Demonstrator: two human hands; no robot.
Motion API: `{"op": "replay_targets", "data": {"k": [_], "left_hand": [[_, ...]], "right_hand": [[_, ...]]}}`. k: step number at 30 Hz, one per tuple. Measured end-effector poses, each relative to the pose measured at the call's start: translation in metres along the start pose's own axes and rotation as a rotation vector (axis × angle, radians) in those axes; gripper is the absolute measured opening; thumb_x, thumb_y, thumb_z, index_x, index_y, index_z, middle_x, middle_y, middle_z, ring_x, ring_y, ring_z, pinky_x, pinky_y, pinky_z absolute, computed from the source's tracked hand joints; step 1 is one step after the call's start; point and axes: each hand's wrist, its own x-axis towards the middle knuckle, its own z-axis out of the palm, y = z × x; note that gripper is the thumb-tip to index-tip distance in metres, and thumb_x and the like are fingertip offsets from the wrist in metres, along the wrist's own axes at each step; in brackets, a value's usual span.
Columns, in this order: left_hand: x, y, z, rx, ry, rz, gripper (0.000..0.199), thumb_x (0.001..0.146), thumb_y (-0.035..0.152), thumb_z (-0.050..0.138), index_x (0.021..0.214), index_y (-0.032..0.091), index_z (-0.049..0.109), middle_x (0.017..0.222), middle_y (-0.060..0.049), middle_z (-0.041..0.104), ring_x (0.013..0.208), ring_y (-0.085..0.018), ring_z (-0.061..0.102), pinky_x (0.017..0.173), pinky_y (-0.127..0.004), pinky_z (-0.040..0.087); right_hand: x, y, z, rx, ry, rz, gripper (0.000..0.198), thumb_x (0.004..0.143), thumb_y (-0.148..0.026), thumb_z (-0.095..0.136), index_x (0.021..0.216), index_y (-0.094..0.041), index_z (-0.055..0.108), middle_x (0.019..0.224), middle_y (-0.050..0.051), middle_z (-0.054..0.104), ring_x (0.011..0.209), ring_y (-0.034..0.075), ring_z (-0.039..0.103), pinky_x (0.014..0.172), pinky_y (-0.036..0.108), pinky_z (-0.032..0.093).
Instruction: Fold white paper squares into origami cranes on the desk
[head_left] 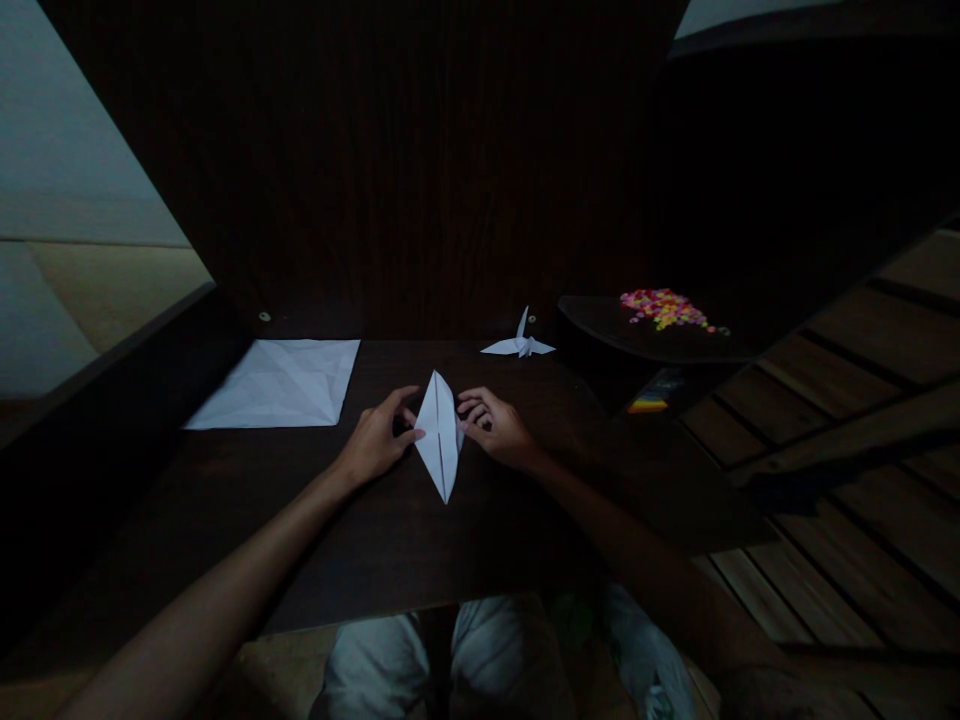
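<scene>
A white sheet folded into a long diamond shape (pixel 440 437) lies flat on the dark wooden table (pixel 390 540), with a crease down its middle. My left hand (pixel 377 441) presses its left corner with the fingertips. My right hand (pixel 493 426) pinches the right corner, fingers curled on the paper's edge. Both forearms reach in from below.
A finished white paper crane (pixel 520 344) stands behind the folded sheet. A creased square of white paper (pixel 279 383) lies at the left. A dark side surface (pixel 652 345) at the right carries a heap of small colourful pieces (pixel 664 308); a stack of coloured paper (pixel 651 402) lies below it.
</scene>
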Motion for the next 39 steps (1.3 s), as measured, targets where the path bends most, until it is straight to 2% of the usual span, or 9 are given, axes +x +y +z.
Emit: {"op": "replay_targets", "data": {"k": [7,12,15,18,22,28,32,36,39], "left_hand": [[0.001,0.001,-0.001,0.008,-0.003,0.024,0.05,0.075,0.023,0.064,0.123,0.019,0.05,0.082,-0.001,0.068,0.076,-0.018,0.065,0.077,-0.031,0.051],[0.003,-0.002,-0.001,0.015,-0.029,0.026,0.048,0.075,0.024,0.065,0.121,0.018,0.052,0.084,-0.001,0.068,0.078,-0.019,0.065,0.079,-0.032,0.049],[0.005,-0.005,0.001,0.021,-0.044,0.024,0.047,0.075,0.023,0.065,0.12,0.017,0.053,0.085,-0.002,0.068,0.08,-0.02,0.064,0.08,-0.033,0.048],[0.005,-0.005,0.001,0.034,-0.057,0.027,0.044,0.076,0.023,0.064,0.118,0.017,0.055,0.086,-0.003,0.068,0.083,-0.021,0.064,0.082,-0.034,0.047],[0.005,-0.005,0.002,0.029,-0.062,0.044,0.043,0.075,0.023,0.065,0.117,0.019,0.056,0.085,-0.002,0.069,0.084,-0.021,0.064,0.083,-0.035,0.047],[0.005,-0.007,0.004,0.003,-0.076,0.045,0.044,0.076,0.024,0.064,0.118,0.019,0.055,0.086,-0.002,0.069,0.077,-0.018,0.063,0.075,-0.032,0.047],[0.005,-0.006,0.004,0.017,-0.076,0.05,0.043,0.077,0.026,0.064,0.118,0.018,0.055,0.083,-0.002,0.067,0.074,-0.018,0.062,0.072,-0.031,0.047],[0.004,-0.005,0.005,-0.005,-0.074,0.071,0.046,0.078,0.027,0.062,0.121,0.017,0.051,0.081,-0.001,0.065,0.071,-0.017,0.061,0.069,-0.029,0.047],[0.002,-0.005,0.006,-0.025,-0.058,0.077,0.048,0.078,0.027,0.062,0.123,0.017,0.048,0.081,0.0,0.063,0.071,-0.016,0.06,0.069,-0.028,0.047]], "right_hand": [[0.002,0.008,-0.004,0.053,-0.068,-0.012,0.038,0.078,-0.022,0.06,0.113,-0.019,0.047,0.092,0.004,0.061,0.073,0.012,0.057,0.064,0.025,0.047],[0.004,0.013,-0.008,0.172,-0.132,0.023,0.042,0.076,-0.022,0.062,0.115,-0.019,0.046,0.089,0.003,0.06,0.077,0.012,0.058,0.07,0.027,0.048],[0.005,0.014,-0.012,0.229,-0.2,0.038,0.047,0.074,-0.021,0.064,0.116,-0.019,0.046,0.088,0.002,0.059,0.078,0.012,0.059,0.07,0.027,0.048],[0.006,0.014,-0.014,0.23,-0.212,0.051,0.049,0.071,-0.02,0.066,0.116,-0.019,0.046,0.087,0.001,0.06,0.076,0.012,0.058,0.069,0.027,0.048],[0.006,0.013,-0.013,0.186,-0.177,0.063,0.05,0.069,-0.022,0.07,0.114,-0.018,0.048,0.084,0.001,0.061,0.067,0.01,0.055,0.061,0.024,0.045],[0.007,0.011,-0.006,0.047,-0.113,0.061,0.049,0.068,-0.029,0.072,0.11,-0.017,0.051,0.078,-0.002,0.059,0.058,0.008,0.049,0.053,0.021,0.04],[0.005,0.008,-0.002,-0.074,-0.1,0.015,0.048,0.068,-0.032,0.073,0.11,-0.016,0.054,0.075,-0.003,0.057,0.059,0.009,0.049,0.056,0.022,0.041],[0.002,0.003,-0.001,-0.233,-0.09,-0.089,0.048,0.069,-0.033,0.074,0.109,-0.017,0.056,0.083,0.0,0.056,0.067,0.01,0.049,0.065,0.025,0.044],[0.0,-0.001,-0.002,-0.286,-0.12,-0.103,0.058,0.066,-0.036,0.076,0.116,-0.018,0.053,0.09,0.001,0.056,0.071,0.012,0.049,0.069,0.027,0.044]]}}
